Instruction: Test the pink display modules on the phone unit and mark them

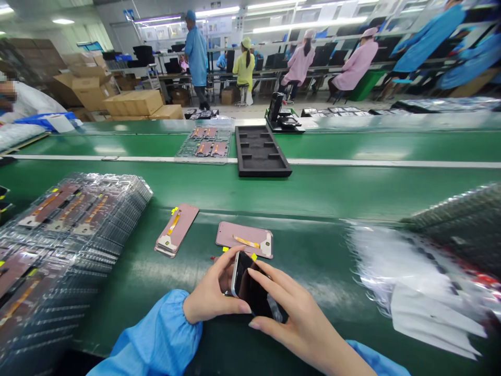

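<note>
Between my two hands is a dark-screened smartphone (256,295) with a silvery edge, tilted above the green mat. My left hand (215,292) grips its left side, thumb along the lower edge. My right hand (291,300) holds the other side, its fingers across the screen and its thumb near the bottom corner. Just beyond the phone lies a pinkish phone screen panel (246,232) with an orange flex cable and yellow tab. A small stack of similar panels (180,224) rests farther left. The phone's underside is hidden.
Stacked clear plastic trays (129,201) with panels stand at left. White bags or sheets (407,266) lie at right. Across the bench are a black foam tray (263,169), a clear tray of panels (225,133) and a black stand (279,117). Several people work behind.
</note>
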`<state>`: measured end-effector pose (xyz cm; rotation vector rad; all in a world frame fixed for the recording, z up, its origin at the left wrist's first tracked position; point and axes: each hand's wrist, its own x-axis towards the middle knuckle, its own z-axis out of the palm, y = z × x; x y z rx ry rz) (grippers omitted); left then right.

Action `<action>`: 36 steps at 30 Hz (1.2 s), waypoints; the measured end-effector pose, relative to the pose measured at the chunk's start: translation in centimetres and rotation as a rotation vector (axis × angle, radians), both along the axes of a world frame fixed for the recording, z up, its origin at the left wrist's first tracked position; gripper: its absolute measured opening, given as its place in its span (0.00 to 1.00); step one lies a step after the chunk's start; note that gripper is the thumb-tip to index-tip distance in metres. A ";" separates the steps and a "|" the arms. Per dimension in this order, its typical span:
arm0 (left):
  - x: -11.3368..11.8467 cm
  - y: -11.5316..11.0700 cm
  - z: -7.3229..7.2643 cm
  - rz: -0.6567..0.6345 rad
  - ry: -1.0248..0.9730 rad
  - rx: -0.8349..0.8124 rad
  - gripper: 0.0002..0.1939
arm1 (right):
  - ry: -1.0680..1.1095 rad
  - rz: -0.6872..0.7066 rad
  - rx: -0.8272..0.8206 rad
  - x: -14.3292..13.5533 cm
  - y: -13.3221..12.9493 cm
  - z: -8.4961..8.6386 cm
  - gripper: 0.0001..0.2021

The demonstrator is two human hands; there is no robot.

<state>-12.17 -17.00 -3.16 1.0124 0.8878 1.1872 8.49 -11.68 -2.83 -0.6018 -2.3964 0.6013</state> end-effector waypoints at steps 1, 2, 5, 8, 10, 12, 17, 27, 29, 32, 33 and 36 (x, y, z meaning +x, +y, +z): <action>0.0 0.0 0.0 -0.001 0.001 0.005 0.52 | -0.002 0.001 0.006 0.0 0.0 0.0 0.29; 0.0 0.0 0.0 -0.004 0.002 0.009 0.52 | -0.004 0.002 0.012 0.0 0.0 0.0 0.29; 0.0 0.0 0.0 -0.023 0.011 0.020 0.50 | -0.009 0.003 0.027 0.0 -0.1 -0.1 0.28; -0.1 -0.1 0.0 -0.034 0.038 0.025 0.49 | 0.004 0.003 0.039 0.0 -0.2 -0.1 0.28; -0.1 0.0 0.1 -0.037 0.057 0.031 0.49 | 0.011 0.005 0.047 0.0 -0.3 -0.2 0.28; -0.1 0.0 0.2 -0.044 0.068 0.040 0.49 | 0.008 0.010 0.051 0.1 -0.3 -0.2 0.28; -0.1 0.0 0.3 -0.058 0.079 0.051 0.49 | -0.002 0.016 0.050 0.0 -0.3 -0.3 0.29; -0.4 0.0 0.1 -0.076 0.091 0.063 0.49 | 0.002 0.036 0.023 0.1 -0.4 -0.2 0.29; -0.4 0.0 0.0 -0.077 0.092 0.064 0.49 | -0.001 0.035 0.014 0.1 -0.4 -0.1 0.29; -0.4 0.0 0.1 -0.080 0.086 0.060 0.49 | 0.005 0.030 0.005 0.1 -0.4 0.0 0.29; -0.4 0.0 0.1 -0.083 0.080 0.055 0.49 | 0.007 0.028 0.002 0.1 -0.4 0.0 0.29; -0.5 0.0 0.3 -0.094 0.060 0.035 0.49 | 0.019 0.025 -0.005 0.1 -0.4 0.0 0.29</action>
